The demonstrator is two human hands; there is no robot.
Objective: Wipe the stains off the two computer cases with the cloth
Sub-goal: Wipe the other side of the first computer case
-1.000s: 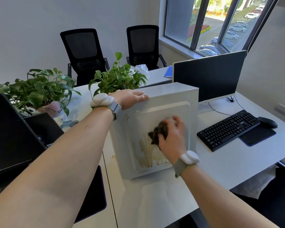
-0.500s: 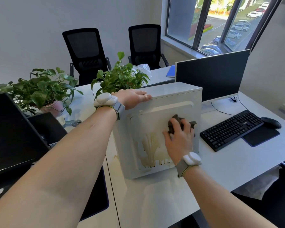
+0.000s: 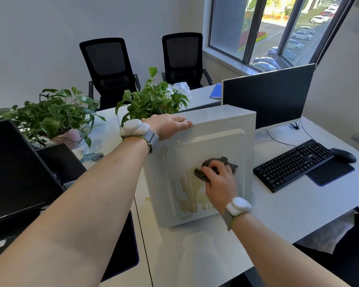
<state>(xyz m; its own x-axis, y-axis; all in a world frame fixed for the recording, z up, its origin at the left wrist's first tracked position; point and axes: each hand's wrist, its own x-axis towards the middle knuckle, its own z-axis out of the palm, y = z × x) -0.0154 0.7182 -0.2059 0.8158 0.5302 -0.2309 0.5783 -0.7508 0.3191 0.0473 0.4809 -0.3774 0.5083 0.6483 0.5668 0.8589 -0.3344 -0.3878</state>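
Observation:
A white computer case (image 3: 222, 119) stands upright on the white desk (image 3: 278, 212), its side panel facing me. Yellowish streaky stains (image 3: 190, 191) run down the lower left of that panel. My right hand (image 3: 220, 183) presses a dark grey cloth (image 3: 230, 163) against the panel just above the stains, fingers curled over the cloth. My left hand (image 3: 168, 125) lies flat on the case's top left edge, holding it steady. A black case (image 3: 58, 160) sits at the left behind a monitor, partly hidden.
A black monitor (image 3: 267, 96) stands behind the case; a black keyboard (image 3: 292, 164), a mouse (image 3: 343, 155) and a dark mat lie to the right. Two potted plants (image 3: 52, 114) and a second monitor (image 3: 15, 168) are at the left. Two black chairs (image 3: 108, 67) stand at the back.
My right hand slid the cloth right across the panel, then back left and a little down toward the stains. My left hand stayed on the case's top edge.

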